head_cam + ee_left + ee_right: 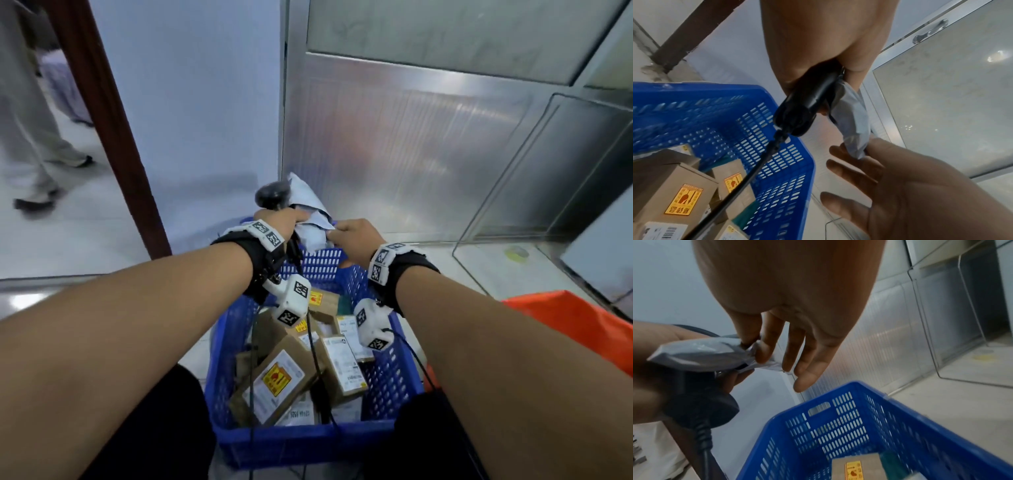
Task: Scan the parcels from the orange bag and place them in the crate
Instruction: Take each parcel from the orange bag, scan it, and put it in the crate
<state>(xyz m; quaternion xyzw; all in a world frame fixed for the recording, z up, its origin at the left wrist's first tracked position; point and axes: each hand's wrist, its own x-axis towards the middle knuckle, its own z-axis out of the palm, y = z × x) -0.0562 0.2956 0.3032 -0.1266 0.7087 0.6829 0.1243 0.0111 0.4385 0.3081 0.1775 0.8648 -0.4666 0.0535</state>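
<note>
Parcels first: a grey poly mailer is up over the far rim of the blue crate, mid-frame in the head view. Left hand is clamped round a black scanner and also seems to nip the mailer's edge; right hand pinches its other corner, remaining fingers loose. Looks like the scan step, so next it probably needs the label turned toward the scanner, then a drop into the crate. Orange bag sits at right. Brown boxes inside carry yellow-red stickers with writing too blurred to read.
</note>
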